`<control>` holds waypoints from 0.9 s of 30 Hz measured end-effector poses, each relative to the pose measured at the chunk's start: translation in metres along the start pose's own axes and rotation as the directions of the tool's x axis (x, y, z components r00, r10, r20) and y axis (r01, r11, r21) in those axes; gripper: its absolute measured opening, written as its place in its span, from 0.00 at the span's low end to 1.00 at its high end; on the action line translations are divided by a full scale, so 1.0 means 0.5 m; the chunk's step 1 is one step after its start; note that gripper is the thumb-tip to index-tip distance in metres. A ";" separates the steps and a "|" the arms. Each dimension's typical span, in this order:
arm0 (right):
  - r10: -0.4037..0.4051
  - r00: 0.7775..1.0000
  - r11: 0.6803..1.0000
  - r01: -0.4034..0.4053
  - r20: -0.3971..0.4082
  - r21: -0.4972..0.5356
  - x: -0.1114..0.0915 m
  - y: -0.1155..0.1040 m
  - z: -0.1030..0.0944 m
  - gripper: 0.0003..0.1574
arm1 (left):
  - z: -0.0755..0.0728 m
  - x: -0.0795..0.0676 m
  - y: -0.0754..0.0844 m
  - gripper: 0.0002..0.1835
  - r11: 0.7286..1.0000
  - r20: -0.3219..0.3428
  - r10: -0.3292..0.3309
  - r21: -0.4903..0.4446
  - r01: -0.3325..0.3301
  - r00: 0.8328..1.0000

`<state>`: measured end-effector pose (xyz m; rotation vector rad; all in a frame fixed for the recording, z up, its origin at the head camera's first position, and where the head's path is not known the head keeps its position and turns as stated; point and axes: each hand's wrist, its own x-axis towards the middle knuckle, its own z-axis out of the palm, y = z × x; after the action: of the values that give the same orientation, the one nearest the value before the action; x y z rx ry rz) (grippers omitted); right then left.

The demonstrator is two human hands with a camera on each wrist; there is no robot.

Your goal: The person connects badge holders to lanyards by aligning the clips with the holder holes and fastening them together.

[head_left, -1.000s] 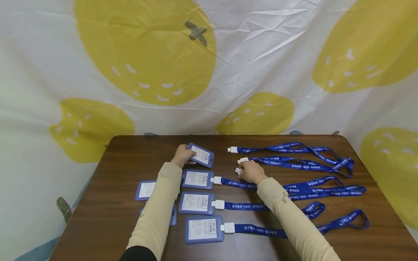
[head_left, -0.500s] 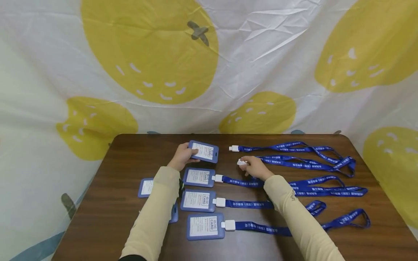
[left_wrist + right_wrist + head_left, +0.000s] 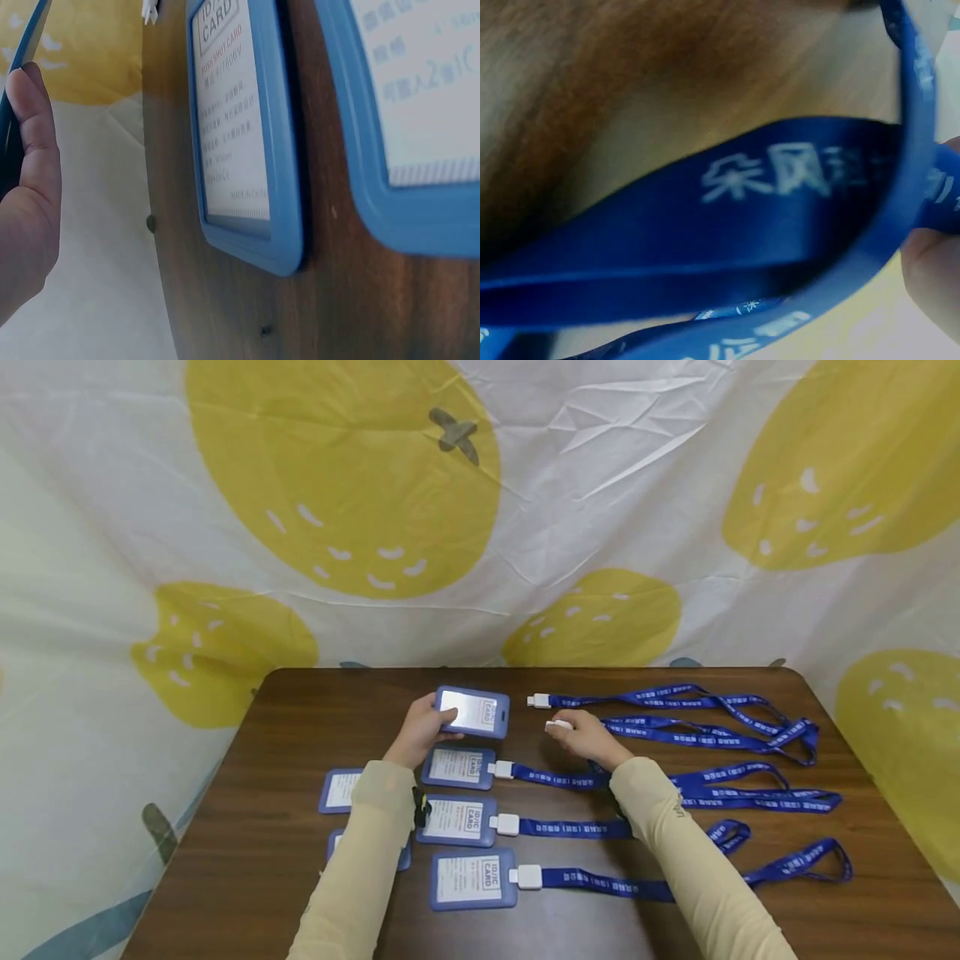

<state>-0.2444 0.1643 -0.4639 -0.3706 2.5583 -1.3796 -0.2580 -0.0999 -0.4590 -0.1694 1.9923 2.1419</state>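
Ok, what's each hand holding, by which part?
Left hand: a blue card holder, by its left end in the head view. Right hand: apparently a white lanyard clip; exact grip hidden.

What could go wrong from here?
The left hand grips the raised card holder by one end, so it might tip or slip.
The right hand covers part of the white clip, so the clip may miss the slot.
The clip's lanyard seems to overlap the farthest lanyard at the right, so pulling could drag both.
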 end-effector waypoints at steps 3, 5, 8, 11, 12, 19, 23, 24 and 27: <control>0.027 1.000 0.996 -0.028 0.010 0.085 0.003 -0.006 0.002 0.14 | 0.007 -0.014 0.007 0.15 1.000 0.021 0.004 -0.012 -0.004 1.000; 0.038 0.999 0.985 -0.042 0.032 0.165 0.003 -0.012 0.002 0.15 | 0.012 -0.019 0.008 0.16 1.000 0.034 0.010 -0.018 -0.009 0.999; 0.023 0.997 0.969 -0.040 0.073 0.244 0.003 -0.020 -0.001 0.16 | 0.021 -0.022 0.006 0.16 0.998 0.064 0.034 -0.046 -0.031 0.997; -0.009 0.996 0.967 -0.015 0.092 0.255 0.003 -0.025 -0.002 0.16 | 0.029 -0.021 -0.001 0.16 0.994 0.099 0.073 -0.087 -0.065 0.992; -0.023 0.995 0.970 -0.001 0.097 0.244 0.003 -0.026 -0.002 0.17 | 0.032 -0.022 -0.001 0.16 0.993 0.109 0.083 -0.098 -0.073 0.991; -0.059 0.992 0.978 0.036 0.109 0.204 0.006 -0.033 0.002 0.17 | 0.043 -0.031 -0.001 0.15 0.988 0.146 0.111 -0.119 -0.094 0.983; -0.054 0.992 0.978 0.029 0.113 0.208 0.007 -0.032 0.004 0.16 | 0.046 -0.033 -0.002 0.14 0.988 0.151 0.120 -0.114 -0.103 0.981; -0.054 0.992 0.977 0.029 0.114 0.209 0.008 -0.032 0.005 0.15 | 0.046 -0.033 -0.002 0.14 0.988 0.150 0.121 -0.116 -0.104 0.981; -0.059 0.991 0.976 0.032 0.119 0.214 0.007 -0.032 0.005 0.15 | 0.046 -0.034 -0.004 0.14 0.987 0.150 0.127 -0.116 -0.110 0.981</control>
<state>-0.2452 0.1528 -0.4522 -0.4643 2.2897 -1.5740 -0.2395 -0.0783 -0.4551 0.1017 1.8436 2.2592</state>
